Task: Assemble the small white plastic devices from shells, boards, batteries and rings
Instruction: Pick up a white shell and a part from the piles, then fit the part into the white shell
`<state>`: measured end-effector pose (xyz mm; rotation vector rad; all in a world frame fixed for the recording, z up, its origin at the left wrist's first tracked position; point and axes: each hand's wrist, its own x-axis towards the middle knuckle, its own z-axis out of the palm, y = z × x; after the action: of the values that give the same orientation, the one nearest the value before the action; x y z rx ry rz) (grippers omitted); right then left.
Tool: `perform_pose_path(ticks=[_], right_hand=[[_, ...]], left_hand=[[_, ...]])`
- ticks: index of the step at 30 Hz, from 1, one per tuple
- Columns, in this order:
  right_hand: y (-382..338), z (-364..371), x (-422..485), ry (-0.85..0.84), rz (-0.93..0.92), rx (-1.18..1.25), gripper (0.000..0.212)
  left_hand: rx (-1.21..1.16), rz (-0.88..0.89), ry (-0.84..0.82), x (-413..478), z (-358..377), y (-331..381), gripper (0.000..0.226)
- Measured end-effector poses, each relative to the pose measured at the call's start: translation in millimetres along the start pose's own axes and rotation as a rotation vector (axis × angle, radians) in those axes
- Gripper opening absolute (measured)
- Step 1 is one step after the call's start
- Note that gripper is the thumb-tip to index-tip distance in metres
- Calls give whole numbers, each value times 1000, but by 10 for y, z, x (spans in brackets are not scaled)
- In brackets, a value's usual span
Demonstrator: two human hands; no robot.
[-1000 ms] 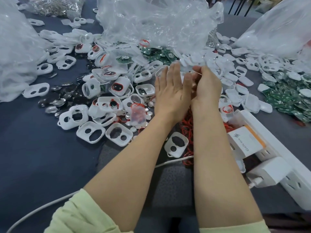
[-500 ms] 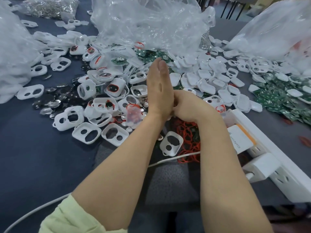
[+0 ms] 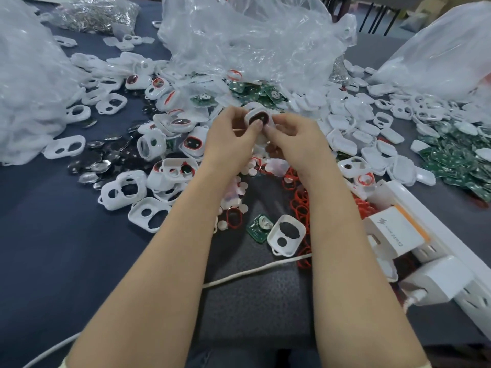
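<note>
White plastic shell (image 3: pixel 259 118): raised over the table's (image 3: pixel 53 248) middle, pinched between left hand (image 3: pixel 231 139) and right hand (image 3: pixel 295 136), fingers of both curled round it, left thumb on its face. Open face toward the camera, dark oval ringed red; long axis near-to-far, slightly tilted. Hemmed in by glossy loose shells (image 3: pixel 401 170), green boards (image 3: pixel 451 160), red rings (image 3: pixel 300 208), coin batteries (image 3: pixel 91 166); crinkled clear bags (image 3: pixel 252 43) behind, power strip (image 3: pixel 457 248) at right. Widest room at near left, over dark cloth.

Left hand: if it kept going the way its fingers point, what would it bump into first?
The left hand pinches the white shell, so that comes first, with the right hand gripping its other side. Beyond, likely the green boards, though depth is unclear.
</note>
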<state>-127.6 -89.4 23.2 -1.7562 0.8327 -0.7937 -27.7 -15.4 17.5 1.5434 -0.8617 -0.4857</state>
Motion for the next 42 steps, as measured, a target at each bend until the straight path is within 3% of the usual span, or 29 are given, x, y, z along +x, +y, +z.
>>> perform_pose_path(ticks=[9,13,18,25,29,33,42], right_hand=[[79,22,-26,5,-11,74,20],[48,33,-43,47,20,80,17],[41,19,-41,118,37,73,13],[42,34,-45,45,38,177,5],[43,75,-29,101,-34,115,12],[39,160,-46,168,-60,80,6],[63,117,-33,81,-52,111,12]], left_hand=[[-63,-14,62,-28,25,-8,13],[-43,4,46,-37,40,13,11],[-179,-37,-29,-24,47,23,20],[-272,-56,7,-8,56,-22,8],[-291,-30,24,-9,71,-24,14],[-289,-14,60,-11,78,-43,12],[-318,-5,90,-2,108,-61,16]])
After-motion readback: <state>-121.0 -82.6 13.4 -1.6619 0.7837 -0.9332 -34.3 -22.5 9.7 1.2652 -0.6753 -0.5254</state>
